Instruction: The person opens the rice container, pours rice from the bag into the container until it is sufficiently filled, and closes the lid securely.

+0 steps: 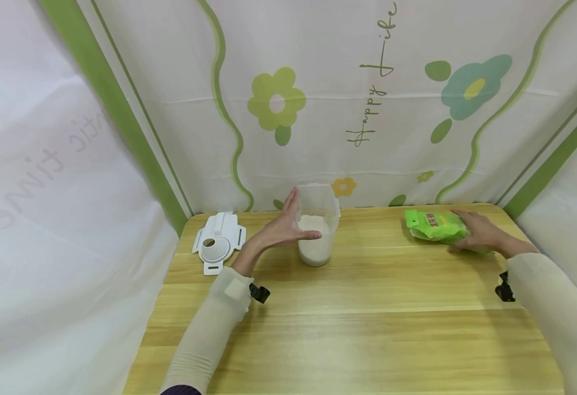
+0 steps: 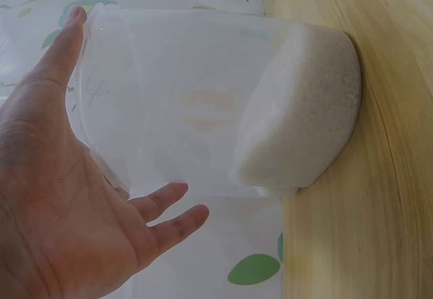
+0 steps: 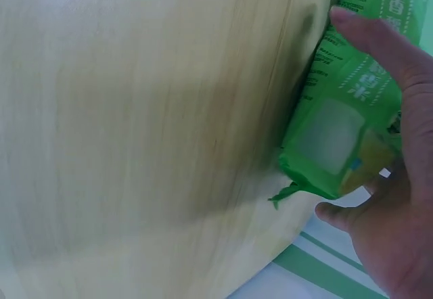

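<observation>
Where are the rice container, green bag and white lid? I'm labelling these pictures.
rice container [image 1: 316,241], head view, lower wall over the rice
green bag [image 1: 434,225], head view, middle of its top face
white lid [image 1: 219,241], head view, flat panel
</observation>
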`<state>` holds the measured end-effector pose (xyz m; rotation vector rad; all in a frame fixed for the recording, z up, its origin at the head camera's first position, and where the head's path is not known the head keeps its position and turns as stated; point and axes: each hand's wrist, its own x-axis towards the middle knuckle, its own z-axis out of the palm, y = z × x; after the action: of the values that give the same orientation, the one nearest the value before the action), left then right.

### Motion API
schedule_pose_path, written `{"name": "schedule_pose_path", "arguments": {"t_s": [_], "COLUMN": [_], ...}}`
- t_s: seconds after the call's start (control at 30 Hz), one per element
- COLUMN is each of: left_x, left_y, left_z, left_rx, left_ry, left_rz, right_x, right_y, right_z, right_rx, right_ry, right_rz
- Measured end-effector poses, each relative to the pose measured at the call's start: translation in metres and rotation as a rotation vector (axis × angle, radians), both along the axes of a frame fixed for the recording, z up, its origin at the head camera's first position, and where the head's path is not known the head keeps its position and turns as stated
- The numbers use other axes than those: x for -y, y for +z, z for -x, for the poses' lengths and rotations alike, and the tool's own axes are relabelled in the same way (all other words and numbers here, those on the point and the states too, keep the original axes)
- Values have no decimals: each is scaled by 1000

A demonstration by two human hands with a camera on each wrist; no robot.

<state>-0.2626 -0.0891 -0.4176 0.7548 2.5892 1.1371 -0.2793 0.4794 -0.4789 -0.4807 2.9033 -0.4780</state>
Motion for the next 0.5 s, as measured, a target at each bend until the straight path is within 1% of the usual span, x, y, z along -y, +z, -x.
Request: {"name": "schedule_pose_path", "arguments": {"t_s": [0.33, 0.5], "left_x": [3, 10], "left_y": [0, 6], "left_z": [2, 1], "left_rx": [-26, -29], "left_ry": [11, 31], "left_rz": [22, 49], "right_x": [16, 25], "right_y": [17, 21], "right_z": [-1, -3], "right_rx": [-49, -125], "right_ry": [56, 60], "right_rz": [48, 56]}}
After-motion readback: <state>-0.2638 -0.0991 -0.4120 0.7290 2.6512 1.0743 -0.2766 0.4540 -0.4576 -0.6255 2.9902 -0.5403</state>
